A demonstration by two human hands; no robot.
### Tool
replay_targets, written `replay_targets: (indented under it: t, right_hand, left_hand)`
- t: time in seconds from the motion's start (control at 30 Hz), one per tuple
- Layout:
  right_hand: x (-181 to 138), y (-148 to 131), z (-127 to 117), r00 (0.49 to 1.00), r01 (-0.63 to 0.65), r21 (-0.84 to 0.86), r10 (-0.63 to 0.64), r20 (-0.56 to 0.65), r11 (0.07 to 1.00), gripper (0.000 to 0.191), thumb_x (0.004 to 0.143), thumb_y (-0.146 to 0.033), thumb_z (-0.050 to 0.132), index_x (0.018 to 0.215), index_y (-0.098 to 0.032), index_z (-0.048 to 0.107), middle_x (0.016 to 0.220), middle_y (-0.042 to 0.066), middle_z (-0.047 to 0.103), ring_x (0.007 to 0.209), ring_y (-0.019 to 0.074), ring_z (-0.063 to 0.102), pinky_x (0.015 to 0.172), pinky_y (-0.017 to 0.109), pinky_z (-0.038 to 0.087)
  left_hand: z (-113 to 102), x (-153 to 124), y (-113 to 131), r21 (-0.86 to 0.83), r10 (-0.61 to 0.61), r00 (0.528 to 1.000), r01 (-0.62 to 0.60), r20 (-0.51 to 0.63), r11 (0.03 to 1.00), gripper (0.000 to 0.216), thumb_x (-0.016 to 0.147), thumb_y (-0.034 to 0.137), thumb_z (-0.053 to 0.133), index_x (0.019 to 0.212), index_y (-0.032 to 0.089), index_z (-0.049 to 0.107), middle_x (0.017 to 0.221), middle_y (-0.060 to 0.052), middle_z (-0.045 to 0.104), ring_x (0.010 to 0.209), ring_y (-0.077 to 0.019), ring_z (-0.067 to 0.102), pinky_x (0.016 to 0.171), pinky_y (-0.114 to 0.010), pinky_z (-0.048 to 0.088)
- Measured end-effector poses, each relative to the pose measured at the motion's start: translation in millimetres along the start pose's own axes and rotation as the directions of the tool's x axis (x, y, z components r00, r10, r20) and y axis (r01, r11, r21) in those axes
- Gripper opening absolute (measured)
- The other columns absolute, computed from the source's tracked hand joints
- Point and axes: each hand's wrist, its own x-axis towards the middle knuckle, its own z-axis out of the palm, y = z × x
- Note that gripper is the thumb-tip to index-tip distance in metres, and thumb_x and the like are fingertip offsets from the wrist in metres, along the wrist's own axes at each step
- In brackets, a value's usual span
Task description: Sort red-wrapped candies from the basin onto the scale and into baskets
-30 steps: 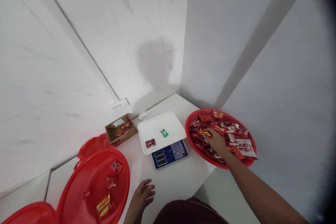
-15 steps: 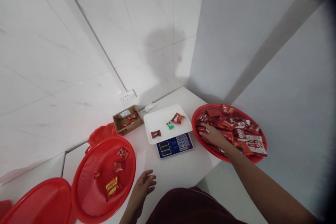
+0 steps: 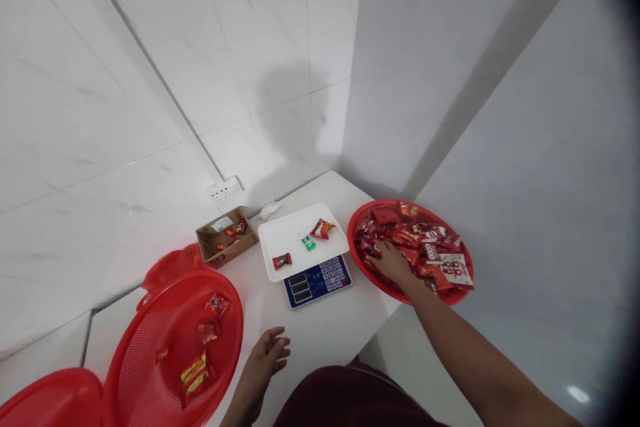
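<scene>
My right hand reaches into a red basket heaped with red snack packets. Its fingers are spread and touch the packets on the left side of the heap; the fingertips are partly lost among them. My left hand hovers over the front of the white table, open, fingers loosely bent, holding nothing. Ahead of it stands a digital scale with a blue keypad and a white tray. On that tray lie a dark red packet, a small green packet and a red-and-white packet.
At left, a red mesh basket holds several packets, including a yellow-and-red one. Another red basket sits at the lower left. A cardboard box with small packets stands near the wall, below a power socket.
The view has shifted, so the scene sits further left. My right hand has moved slightly within the basket of packets. My left hand keeps about the same pose, still empty.
</scene>
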Motion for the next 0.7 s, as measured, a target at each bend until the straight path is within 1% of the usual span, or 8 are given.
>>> replay_targets:
  t: [0.07, 0.17, 0.23, 0.33, 0.4, 0.5, 0.63, 0.7]
  right_hand:
    - [7.6, -4.0, 2.1, 1.0, -0.023, -0.033, 0.024, 0.012, 0.999, 0.054, 0.08, -0.045, 0.045, 0.128, -0.019, 0.042, 0.129, 0.018, 0.046, 0.107, 0.0307, 0.051, 0.083, 0.041, 0.04]
    - [15.5, -4.5, 0.1, 0.997, 0.013, -0.06, -0.008, 0.08, 0.998, 0.045, 0.084, -0.039, 0.04, 0.125, -0.02, 0.047, 0.118, 0.018, 0.054, 0.101, 0.0286, 0.055, 0.08, 0.04, 0.041]
    - [16.9, -3.2, -3.0, 0.993, 0.049, -0.052, -0.043, 0.111, 0.997, 0.044, 0.08, -0.036, 0.047, 0.122, -0.02, 0.05, 0.116, 0.018, 0.056, 0.097, 0.0284, 0.057, 0.078, 0.038, 0.042]
    - [14.4, -1.8, -5.9, 0.989, 0.089, -0.031, -0.085, 0.123, 0.996, 0.054, 0.069, -0.025, 0.061, 0.121, -0.021, 0.051, 0.12, 0.017, 0.054, 0.099, 0.0299, 0.056, 0.076, 0.036, 0.042]
    - [11.8, -1.8, -5.8, 0.99, 0.099, -0.008, -0.098, 0.104, 0.995, 0.053, 0.067, -0.019, 0.061, 0.12, -0.021, 0.052, 0.121, 0.015, 0.055, 0.102, 0.0296, 0.055, 0.079, 0.035, 0.041]
    - [9.4, -0.6, -4.6, 0.995, 0.082, 0.045, -0.085, 0.056, 0.996, 0.043, 0.073, -0.017, 0.052, 0.116, -0.02, 0.055, 0.113, 0.012, 0.061, 0.1, 0.0257, 0.057, 0.082, 0.032, 0.041]
    - [8.3, 8.5, -7.1, 1.0, -0.016, 0.112, 0.018, -0.016, 0.994, 0.038, 0.081, -0.021, 0.039, 0.115, -0.015, 0.055, 0.105, 0.011, 0.066, 0.095, 0.0225, 0.06, 0.079, 0.03, 0.043]
    - [7.9, 15.3, -10.3, 0.996, -0.065, 0.172, 0.074, -0.045, 0.983, 0.038, 0.081, -0.027, 0.04, 0.114, -0.014, 0.056, 0.107, 0.012, 0.065, 0.096, 0.0228, 0.06, 0.08, 0.031, 0.044]
  left_hand:
    - [1.0, -0.2, -0.6, 0.017, 0.006, 1.0, -0.006, 0.002, 1.0, 0.051, 0.063, 0.047, 0.063, 0.104, 0.018, 0.055, 0.099, -0.01, 0.063, 0.088, -0.0205, 0.06, 0.082, -0.035, 0.045]
    - [0.2, -1.5, -4.6, 0.023, 0.02, 1.0, -0.019, -0.003, 1.0, 0.049, 0.064, 0.046, 0.062, 0.104, 0.017, 0.055, 0.099, -0.01, 0.062, 0.087, -0.0201, 0.06, 0.081, -0.036, 0.045]
    - [-0.9, -2.1, -8.4, 0.017, 0.019, 1.0, -0.019, -0.001, 1.0, 0.051, 0.064, 0.046, 0.062, 0.104, 0.017, 0.055, 0.1, -0.01, 0.062, 0.088, -0.0206, 0.06, 0.081, -0.036, 0.045]
    - [-1.2, -1.5, -14.3, 0.013, 0.012, 1.0, -0.012, -0.026, 1.0, 0.052, 0.062, 0.049, 0.062, 0.103, 0.017, 0.055, 0.099, -0.01, 0.062, 0.087, -0.0205, 0.06, 0.08, -0.035, 0.044]
    - [-0.6, -0.2, -17.1, 0.012, 0.011, 0.999, -0.01, -0.046, 1.0, 0.053, 0.061, 0.05, 0.062, 0.103, 0.017, 0.055, 0.098, -0.011, 0.062, 0.085, -0.0202, 0.06, 0.08, -0.035, 0.044]
    - [-0.1, 2.0, -18.6, 0.006, 0.016, 0.999, -0.016, -0.051, 1.0, 0.055, 0.06, 0.051, 0.062, 0.103, 0.017, 0.055, 0.098, -0.011, 0.063, 0.085, -0.0204, 0.06, 0.08, -0.036, 0.044]
    - [-1.1, 2.7, -19.3, -0.006, 0.023, 0.996, -0.024, -0.08, 1.0, 0.057, 0.058, 0.052, 0.063, 0.102, 0.017, 0.056, 0.098, -0.011, 0.063, 0.085, -0.0212, 0.06, 0.079, -0.036, 0.044]
    - [-1.6, 2.2, -20.7, -0.011, 0.023, 0.995, -0.024, -0.096, 1.0, 0.059, 0.056, 0.053, 0.064, 0.102, 0.017, 0.056, 0.097, -0.011, 0.063, 0.085, -0.0216, 0.06, 0.079, -0.037, 0.044]
